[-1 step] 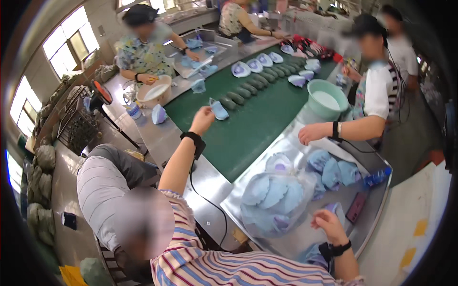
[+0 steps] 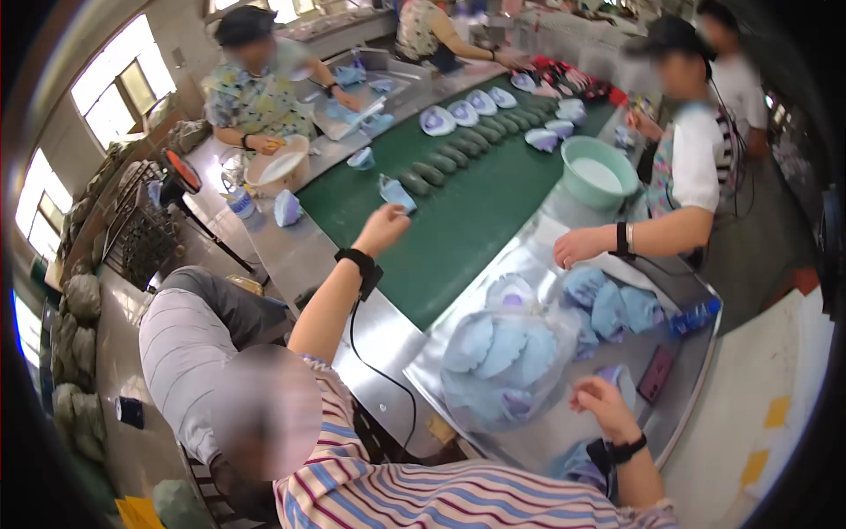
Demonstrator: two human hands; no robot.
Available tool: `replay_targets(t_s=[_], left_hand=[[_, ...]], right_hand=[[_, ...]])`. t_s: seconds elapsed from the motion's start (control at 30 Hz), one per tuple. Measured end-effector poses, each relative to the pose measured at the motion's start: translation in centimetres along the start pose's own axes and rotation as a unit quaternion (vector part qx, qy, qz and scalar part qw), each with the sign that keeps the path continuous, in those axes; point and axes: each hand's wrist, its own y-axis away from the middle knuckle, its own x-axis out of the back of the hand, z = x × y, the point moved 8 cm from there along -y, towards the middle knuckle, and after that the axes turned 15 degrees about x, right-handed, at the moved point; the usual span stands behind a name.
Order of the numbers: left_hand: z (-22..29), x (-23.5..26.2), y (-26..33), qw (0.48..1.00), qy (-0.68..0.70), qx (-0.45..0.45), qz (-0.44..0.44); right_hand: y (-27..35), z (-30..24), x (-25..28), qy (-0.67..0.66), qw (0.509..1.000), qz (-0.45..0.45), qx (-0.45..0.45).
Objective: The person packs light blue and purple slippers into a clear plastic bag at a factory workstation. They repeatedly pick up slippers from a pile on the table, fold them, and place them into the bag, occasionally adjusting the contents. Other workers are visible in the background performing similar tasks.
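My left hand (image 2: pixel 383 229), with a black band at the wrist, reaches over the green table top. Its fingers are closed together at the near end of a light-blue cloth piece (image 2: pixel 396 191), which lies tilted at the near end of a row of dark-green oval forms (image 2: pixel 446 157). The fingertips appear to pinch its edge. My right hand (image 2: pixel 604 407), also banded, hovers over the metal tray (image 2: pixel 564 429) with fingers loosely bent and apart, nothing visible between them. Beside it are a clear bag of light-blue cloth pieces (image 2: pixel 498 353) and a dark red phone-like slab (image 2: pixel 656 373).
White-and-lilac oval pieces (image 2: pixel 464 112) line the table's far-left edge. A mint-green basin (image 2: pixel 599 172) stands at the right; a cream basin (image 2: pixel 279 166) is at the left. A co-worker's hand (image 2: pixel 582 247) rests by the tray. Cords, a fan (image 2: pixel 182 172) and a seated person (image 2: pixel 189 348) are close by.
My left hand has moved slightly right and nearer, its fingertips shifting from the cloth piece's far-left corner to its near end. My right hand has risen slightly.
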Motion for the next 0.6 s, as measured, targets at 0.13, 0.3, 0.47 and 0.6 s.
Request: replay_targets(t_s=[0.13, 0.3, 0.47, 0.6], left_hand=[[2.7, -15.2, 13.0, 0.938, -0.216, -0.144, -0.23], [-0.5, -23.1, 21.4, 0.912, -0.322, -0.245, -0.062], [-1.9, -20.8, 20.3, 0.967, -0.161, -0.19, -0.057], [2.9, -22.7, 23.1, 0.929, -0.234, -0.283, 0.046]], right_hand=[[-3.2, 0.3, -0.4, 0.053, 0.997, 0.017, 0.056], [-4.9, -2.5, -3.9, 0.466, 0.822, -0.017, 0.327], [-4.6, 1.7, -0.3, 0.45, 0.879, 0.035, 0.153], [-5.7, 2.4, 2.8, 0.303, 0.912, 0.196, 0.195]])
